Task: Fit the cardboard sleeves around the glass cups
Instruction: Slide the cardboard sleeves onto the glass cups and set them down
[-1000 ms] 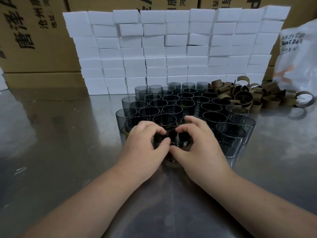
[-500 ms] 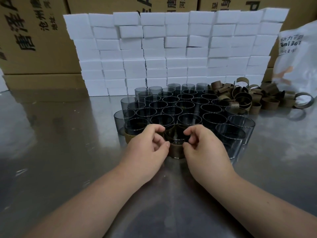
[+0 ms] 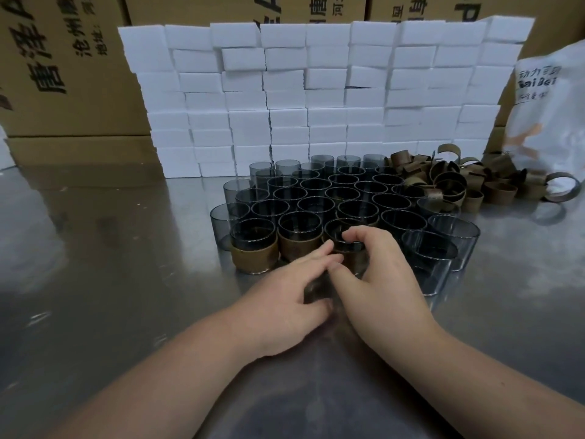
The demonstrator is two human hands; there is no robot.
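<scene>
Several smoky glass cups [image 3: 319, 188] stand packed together on the steel table [image 3: 110, 280]. In the front row, two cups [image 3: 253, 245] wear brown cardboard sleeves. A third sleeved cup [image 3: 343, 245] stands to their right. My right hand [image 3: 380, 274] curls round this cup, fingers over its rim and thumb on its near side. My left hand [image 3: 285, 296] lies beside it with fingers nearly straight, their tips touching the sleeve at the cup's left. The lower part of the cup is hidden behind both hands.
A heap of loose brown cardboard sleeves [image 3: 459, 182] lies to the right of the cups at the back. A wall of white foam blocks [image 3: 316, 99] stands behind, with cardboard boxes [image 3: 63, 64] beyond it. A white plastic bag [image 3: 550, 115] is at the far right.
The sleeved cup has been moved back into the front row beside the other sleeved cups. My left hand's fingers have straightened, while my right hand keeps its hold.
</scene>
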